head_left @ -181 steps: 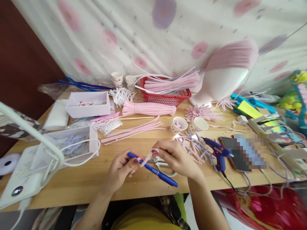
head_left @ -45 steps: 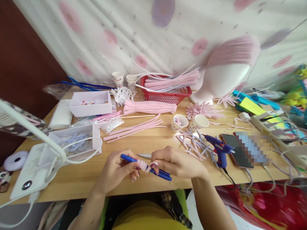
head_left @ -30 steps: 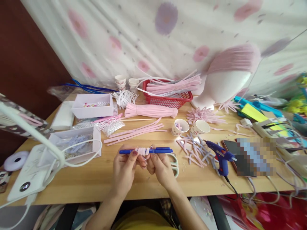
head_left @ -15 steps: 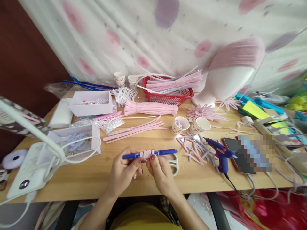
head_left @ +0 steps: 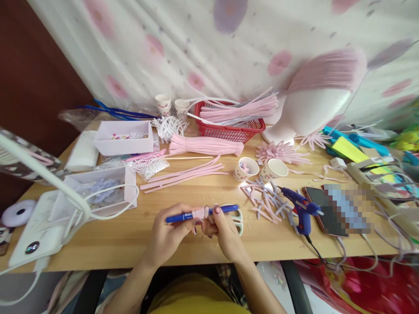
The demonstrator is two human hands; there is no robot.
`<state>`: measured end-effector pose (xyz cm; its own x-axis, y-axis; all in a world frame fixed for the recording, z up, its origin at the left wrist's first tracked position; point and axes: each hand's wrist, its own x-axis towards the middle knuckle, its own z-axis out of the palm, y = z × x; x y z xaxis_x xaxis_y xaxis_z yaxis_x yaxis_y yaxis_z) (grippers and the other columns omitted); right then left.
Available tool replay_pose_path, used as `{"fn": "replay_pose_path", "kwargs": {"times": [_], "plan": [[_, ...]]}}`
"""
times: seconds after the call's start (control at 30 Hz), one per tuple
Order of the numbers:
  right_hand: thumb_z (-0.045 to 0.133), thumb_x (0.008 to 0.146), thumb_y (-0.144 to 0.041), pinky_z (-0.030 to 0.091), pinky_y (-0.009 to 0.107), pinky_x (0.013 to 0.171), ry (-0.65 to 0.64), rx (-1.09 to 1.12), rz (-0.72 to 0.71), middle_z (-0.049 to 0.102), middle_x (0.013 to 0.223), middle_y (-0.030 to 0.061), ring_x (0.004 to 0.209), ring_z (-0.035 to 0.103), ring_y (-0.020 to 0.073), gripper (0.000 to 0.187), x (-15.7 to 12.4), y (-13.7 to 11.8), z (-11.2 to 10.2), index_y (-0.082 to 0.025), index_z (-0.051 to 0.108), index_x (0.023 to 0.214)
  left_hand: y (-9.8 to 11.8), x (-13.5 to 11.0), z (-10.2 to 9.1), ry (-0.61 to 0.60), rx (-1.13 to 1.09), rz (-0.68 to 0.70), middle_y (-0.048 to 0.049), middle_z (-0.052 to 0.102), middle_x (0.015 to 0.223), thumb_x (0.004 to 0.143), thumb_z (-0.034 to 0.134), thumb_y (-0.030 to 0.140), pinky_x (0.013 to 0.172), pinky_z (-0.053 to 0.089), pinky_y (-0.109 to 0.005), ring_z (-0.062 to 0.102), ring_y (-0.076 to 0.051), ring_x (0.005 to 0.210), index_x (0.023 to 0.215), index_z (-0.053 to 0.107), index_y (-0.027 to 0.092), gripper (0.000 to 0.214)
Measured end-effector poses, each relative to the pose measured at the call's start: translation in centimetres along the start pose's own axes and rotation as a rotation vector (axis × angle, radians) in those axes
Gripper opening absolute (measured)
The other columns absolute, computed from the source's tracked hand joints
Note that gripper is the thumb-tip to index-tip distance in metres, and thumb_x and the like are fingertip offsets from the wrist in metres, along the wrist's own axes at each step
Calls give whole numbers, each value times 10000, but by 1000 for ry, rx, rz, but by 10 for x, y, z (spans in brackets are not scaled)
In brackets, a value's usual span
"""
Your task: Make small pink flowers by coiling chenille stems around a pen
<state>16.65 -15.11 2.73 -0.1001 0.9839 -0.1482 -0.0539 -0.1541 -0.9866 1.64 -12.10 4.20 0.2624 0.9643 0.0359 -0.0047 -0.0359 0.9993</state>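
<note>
A blue pen (head_left: 183, 215) lies level between both hands above the table's front edge, with a pink fuzzy strip (head_left: 200, 213) coiled around its middle. My left hand (head_left: 168, 233) grips the pen just left of the coil. On the right side of the coil, my right hand (head_left: 224, 230) pinches pen and strip with thumb and fingers. Pale green scissors (head_left: 238, 218) lie on the wood just behind my right hand.
Loose pink strips (head_left: 183, 174), two paper cups (head_left: 246, 168), cut strip pieces (head_left: 265, 198) and a blue glue gun (head_left: 299, 208) with its cable lie beyond the hands. White boxes (head_left: 101, 192) stand left, a red basket (head_left: 229, 131) at the back, cables and a phone right.
Over the last seconds the strip went from a loose end to a tight coil round the pen. The pen turned from slanted to level. Both hands stayed on it.
</note>
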Motion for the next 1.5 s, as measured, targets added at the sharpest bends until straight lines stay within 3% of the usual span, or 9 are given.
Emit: {"fn": "replay_pose_path", "kwargs": {"times": [0.13, 0.37, 0.5, 0.63, 0.83, 0.93, 1.17, 1.37, 1.5], "plan": [[306, 921, -619, 221, 249, 459, 48, 15, 24, 349, 440, -33, 427, 307, 81, 627, 2, -3, 3, -185, 378, 475, 0, 1, 0, -35, 50, 22, -5, 650, 568, 757, 701, 220, 427, 437, -161, 544, -90, 431, 818, 747, 180, 86], [437, 839, -640, 122, 226, 387, 108, 330, 152, 238, 357, -87, 340, 174, 53, 568, 8, -4, 6, -199, 386, 484, -11, 7, -2, -139, -144, -184, 12, 615, 508, 778, 690, 325, 374, 418, -168, 524, -93, 379, 1021, 684, 160, 294], [522, 737, -652, 90, 195, 324, 69, 676, 342, 157, 315, -116, 294, 103, 38, 561, 10, -11, 10, -230, 285, 455, -23, 3, 2, -141, -162, -139, 1, 613, 494, 821, 642, 361, 376, 400, -174, 495, -84, 365, 843, 671, 140, 223], [536, 741, -602, 82, 179, 303, 30, 794, 388, 160, 311, -123, 285, 83, 31, 531, 11, -14, 9, -231, 271, 469, -27, -1, 7, -81, -13, -40, -13, 634, 562, 861, 589, 343, 508, 481, -218, 576, -123, 498, 816, 665, 153, 209], [484, 772, -667, 93, 206, 358, 244, 470, 207, 176, 354, -110, 328, 115, 38, 553, 14, -1, 7, -210, 356, 487, -5, 6, 5, 18, 264, -45, -59, 679, 1051, 774, 682, 290, 910, 484, -334, 615, -219, 1023, 1041, 635, 229, 278], [463, 825, -637, 109, 223, 397, 266, 287, 129, 206, 396, -92, 373, 145, 49, 556, 11, 1, 7, -199, 374, 495, 5, 12, 4, 24, 183, -81, -58, 683, 992, 703, 739, 271, 825, 526, -300, 641, -219, 947, 1034, 651, 227, 346], [417, 904, -575, 220, 236, 446, 188, 132, 30, 266, 459, -65, 433, 211, 75, 552, 5, 6, 8, -189, 405, 510, 6, 21, -2, -101, 230, -50, -13, 662, 701, 698, 746, 252, 590, 491, -220, 617, -148, 615, 746, 721, 185, 87], [366, 948, -512, 318, 241, 523, 116, -91, -73, 400, 508, -25, 501, 371, 103, 536, 5, 5, -3, -185, 408, 526, 20, 24, -10, -310, 525, -2, 12, 712, 756, 749, 691, 242, 652, 452, -221, 638, -161, 704, 791, 697, 237, 42], [401, 950, -450, 374, 246, 607, 132, -262, -148, 565, 669, 15, 642, 500, 147, 422, 1, -3, -7, -171, 562, 678, 25, 24, -10, -371, 558, -5, 19, 696, 751, 774, 652, 258, 631, 434, -220, 619, -162, 684, 864, 674, 244, 94]]}}
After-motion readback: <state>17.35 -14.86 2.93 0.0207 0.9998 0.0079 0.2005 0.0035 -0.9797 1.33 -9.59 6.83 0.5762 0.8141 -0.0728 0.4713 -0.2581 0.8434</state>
